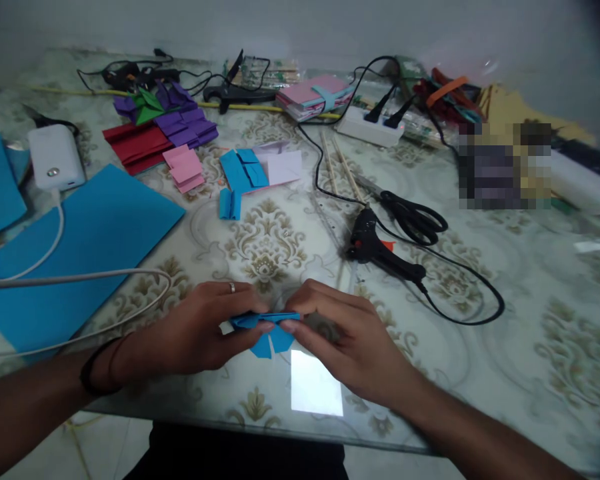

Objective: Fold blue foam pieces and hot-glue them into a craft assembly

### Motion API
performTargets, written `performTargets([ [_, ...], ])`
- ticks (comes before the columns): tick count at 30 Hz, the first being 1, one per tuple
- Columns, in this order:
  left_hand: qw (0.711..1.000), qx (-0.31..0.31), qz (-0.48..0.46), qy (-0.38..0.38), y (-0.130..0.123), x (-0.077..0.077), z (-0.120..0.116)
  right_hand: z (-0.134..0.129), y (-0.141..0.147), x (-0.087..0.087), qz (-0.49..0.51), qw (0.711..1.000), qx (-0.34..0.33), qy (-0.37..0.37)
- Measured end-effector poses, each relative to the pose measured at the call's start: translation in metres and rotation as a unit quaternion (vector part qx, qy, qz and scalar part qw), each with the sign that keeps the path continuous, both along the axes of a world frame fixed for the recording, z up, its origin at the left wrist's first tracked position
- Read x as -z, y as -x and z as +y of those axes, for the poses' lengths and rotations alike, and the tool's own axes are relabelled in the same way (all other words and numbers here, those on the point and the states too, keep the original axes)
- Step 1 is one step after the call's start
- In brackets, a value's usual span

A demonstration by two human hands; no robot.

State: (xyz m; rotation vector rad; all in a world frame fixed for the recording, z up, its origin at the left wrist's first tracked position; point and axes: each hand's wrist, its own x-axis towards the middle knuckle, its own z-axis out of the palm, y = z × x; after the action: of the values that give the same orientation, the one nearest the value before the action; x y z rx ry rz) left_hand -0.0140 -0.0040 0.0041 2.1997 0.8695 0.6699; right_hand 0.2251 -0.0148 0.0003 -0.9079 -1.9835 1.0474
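Between my two hands is a small piece of folded blue paper (273,339), held just above the patterned table near its front edge. My left hand (205,327), with a ring on one finger, pinches the paper's left end between thumb and fingers. On the other end, my right hand (343,327) grips with its thumb below and fingers curled above. Two flaps of the paper hang down toward me, with a slit between them. Fingers hide part of the folded upper edge.
A large blue sheet (100,233) lies left under a white cable from a white power bank (57,157). A black glue gun (385,250) and scissors (415,217) lie right. Folded papers (245,170) sit mid-table. A power strip (370,127) stands behind.
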Motion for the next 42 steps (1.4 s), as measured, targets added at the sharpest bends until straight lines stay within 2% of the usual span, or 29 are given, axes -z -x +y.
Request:
performTargets([
  [8,0.999,0.032,-0.016,0.027,-0.002,-0.008,-0.002,-0.004,0.005,-0.001,0.032,0.999,-0.007,0.028],
  [14,0.999,0.041,-0.018,0.006,-0.003,-0.010,-0.001,-0.006,0.007,-0.001,0.011,0.998,0.004,0.061],
  [20,0.999,0.051,0.006,0.010,0.000,-0.012,-0.001,-0.005,0.006,-0.001,0.042,0.994,-0.010,0.105],
  [24,0.998,0.055,-0.005,0.042,0.002,-0.015,0.001,-0.004,0.005,-0.004,0.036,0.992,-0.022,0.117],
  [30,0.992,0.029,0.028,0.116,-0.002,-0.016,0.001,-0.003,0.005,-0.006,-0.001,0.995,-0.016,0.095],
  [38,0.994,0.022,0.037,0.097,-0.005,-0.012,0.002,-0.004,0.007,0.000,-0.053,0.996,0.006,0.065],
  [42,0.990,0.000,0.050,0.134,-0.006,-0.012,0.001,-0.002,0.009,-0.002,-0.070,0.996,0.007,0.045],
])
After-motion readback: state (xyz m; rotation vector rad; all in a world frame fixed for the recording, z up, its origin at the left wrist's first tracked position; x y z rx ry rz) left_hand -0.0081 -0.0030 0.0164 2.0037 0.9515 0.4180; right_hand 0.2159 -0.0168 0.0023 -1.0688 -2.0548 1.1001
